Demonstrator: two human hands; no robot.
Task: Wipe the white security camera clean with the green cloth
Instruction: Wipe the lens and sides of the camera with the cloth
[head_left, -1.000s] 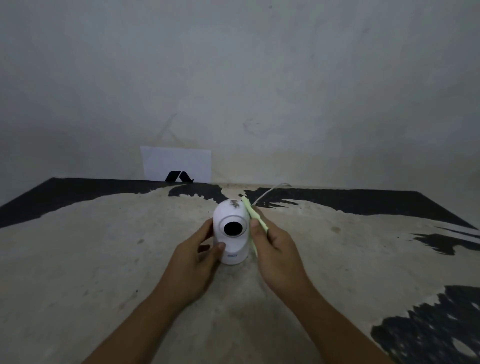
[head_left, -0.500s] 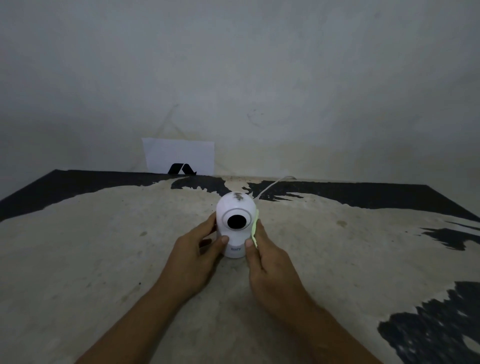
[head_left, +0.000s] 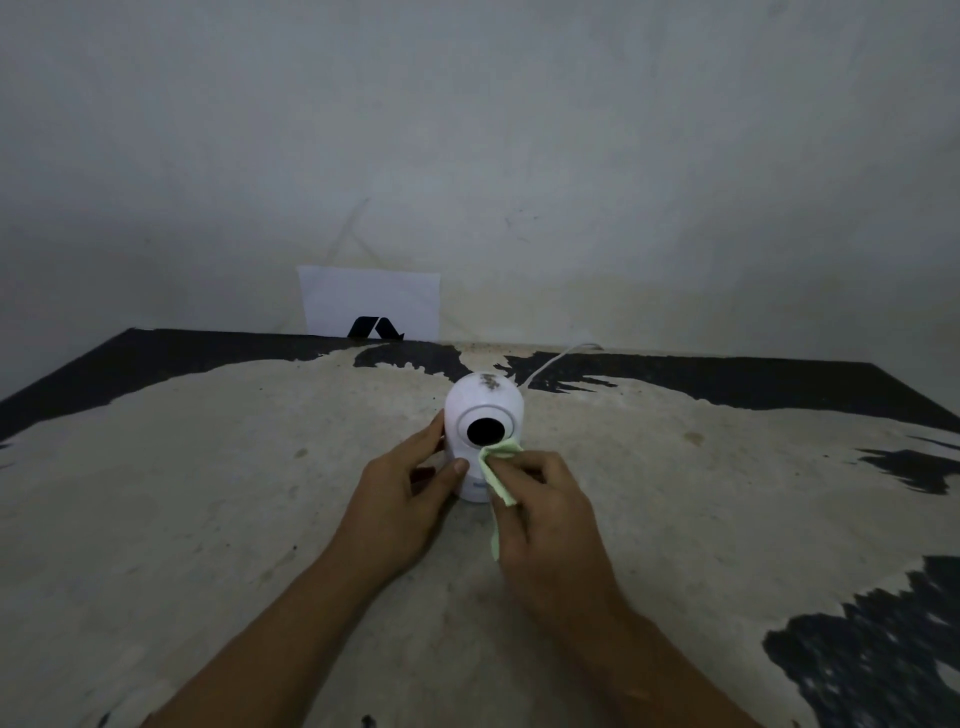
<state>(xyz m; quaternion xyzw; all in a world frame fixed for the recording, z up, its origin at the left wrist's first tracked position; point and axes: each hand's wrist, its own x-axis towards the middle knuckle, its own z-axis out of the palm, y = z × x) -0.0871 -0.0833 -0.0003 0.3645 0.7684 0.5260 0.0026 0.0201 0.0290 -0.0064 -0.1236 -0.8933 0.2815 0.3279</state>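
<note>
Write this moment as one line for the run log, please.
left hand: steadies security camera | right hand: presses green cloth below lens | dirt on top: not yet wiped

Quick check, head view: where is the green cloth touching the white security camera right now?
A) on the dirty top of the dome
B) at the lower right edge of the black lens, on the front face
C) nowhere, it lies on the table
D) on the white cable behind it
B: the right hand presses the green cloth to the front of the white security camera, just below and right of the black lens; the dark smudge on top is uncovered.
</note>
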